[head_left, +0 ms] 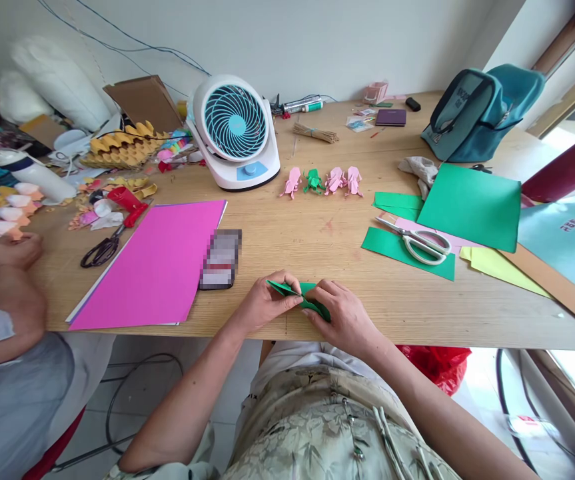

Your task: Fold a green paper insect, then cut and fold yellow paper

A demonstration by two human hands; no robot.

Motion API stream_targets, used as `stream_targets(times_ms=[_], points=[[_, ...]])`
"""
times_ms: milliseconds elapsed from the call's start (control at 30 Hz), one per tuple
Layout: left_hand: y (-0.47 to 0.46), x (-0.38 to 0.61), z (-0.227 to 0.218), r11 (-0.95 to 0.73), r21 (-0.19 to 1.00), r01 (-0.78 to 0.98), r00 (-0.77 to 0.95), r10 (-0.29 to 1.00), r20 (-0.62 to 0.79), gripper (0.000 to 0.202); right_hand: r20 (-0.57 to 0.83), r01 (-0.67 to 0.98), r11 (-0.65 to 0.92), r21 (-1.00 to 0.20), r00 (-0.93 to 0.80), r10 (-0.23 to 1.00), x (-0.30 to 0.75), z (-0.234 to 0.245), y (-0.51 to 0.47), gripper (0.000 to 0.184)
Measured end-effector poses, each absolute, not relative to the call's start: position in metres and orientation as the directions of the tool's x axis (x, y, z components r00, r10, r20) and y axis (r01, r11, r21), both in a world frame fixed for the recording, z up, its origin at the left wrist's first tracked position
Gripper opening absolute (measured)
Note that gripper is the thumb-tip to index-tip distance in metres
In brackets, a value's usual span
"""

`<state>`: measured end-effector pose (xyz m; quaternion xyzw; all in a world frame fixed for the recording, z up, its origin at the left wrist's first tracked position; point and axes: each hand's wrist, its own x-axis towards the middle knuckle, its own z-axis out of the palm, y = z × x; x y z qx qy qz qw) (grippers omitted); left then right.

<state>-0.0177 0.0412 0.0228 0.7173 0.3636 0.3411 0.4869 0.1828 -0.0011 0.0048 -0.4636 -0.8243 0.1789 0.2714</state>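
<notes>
Near the table's front edge, my left hand and my right hand both pinch a piece of folded green paper. The fingers of each hand press on it from opposite sides, and part of the paper is hidden under them. Beyond my hands stands a row of folded paper figures, some pink and one green. To the right, white-handled scissors lie on a green paper strip. A larger green sheet lies behind the scissors.
Bright pink sheets and a blurred-out phone-shaped object lie on the left. A white fan stands at the back, with a teal bag at the right. A co-worker's hand rests at the far left, near dark-handled scissors.
</notes>
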Motion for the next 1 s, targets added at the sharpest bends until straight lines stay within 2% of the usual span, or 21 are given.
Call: stream_targets(times_ms=[100, 233, 333, 467, 600, 733, 867, 1000], points=[[0.040, -0.028, 0.026, -0.300, 0.951, 0.071, 0.507, 0.832, 0.224, 0.020, 0.275, 0.661, 0.499, -0.560, -0.420, 0.865, 0.183, 0.005, -0.002, 0.013], [0.044, -0.043, 0.029, -0.386, 0.918, 0.094, 0.488, 0.821, 0.295, 0.021, 0.258, 0.669, 0.489, -0.560, -0.420, 0.870, 0.183, 0.006, -0.002, 0.015], [0.044, -0.046, 0.031, -0.378, 0.919, 0.111, 0.513, 0.814, 0.273, 0.024, 0.256, 0.683, 0.498, -0.534, -0.431, 0.865, 0.182, 0.006, -0.003, 0.017], [0.040, -0.042, 0.035, -0.385, 0.903, 0.190, 0.500, 0.830, 0.248, 0.025, 0.259, 0.709, 0.523, -0.472, -0.456, 0.852, 0.181, 0.006, -0.003, 0.020], [0.030, -0.032, 0.038, -0.453, 0.838, 0.304, 0.376, 0.865, 0.331, 0.021, 0.262, 0.712, 0.552, -0.433, -0.486, 0.834, 0.181, 0.006, -0.004, 0.023], [0.021, -0.028, 0.041, -0.441, 0.798, 0.410, 0.279, 0.894, 0.350, 0.020, 0.272, 0.666, 0.606, -0.435, -0.545, 0.793, 0.182, 0.007, -0.005, 0.022], [0.020, -0.033, 0.040, -0.466, 0.843, 0.270, 0.328, 0.867, 0.374, 0.014, 0.274, 0.598, 0.634, -0.491, -0.585, 0.763, 0.183, 0.008, -0.007, 0.029], [0.029, -0.033, 0.037, -0.399, 0.901, 0.172, 0.438, 0.850, 0.293, 0.010, 0.255, 0.501, 0.656, -0.564, -0.650, 0.716, 0.186, 0.011, -0.012, 0.031]])
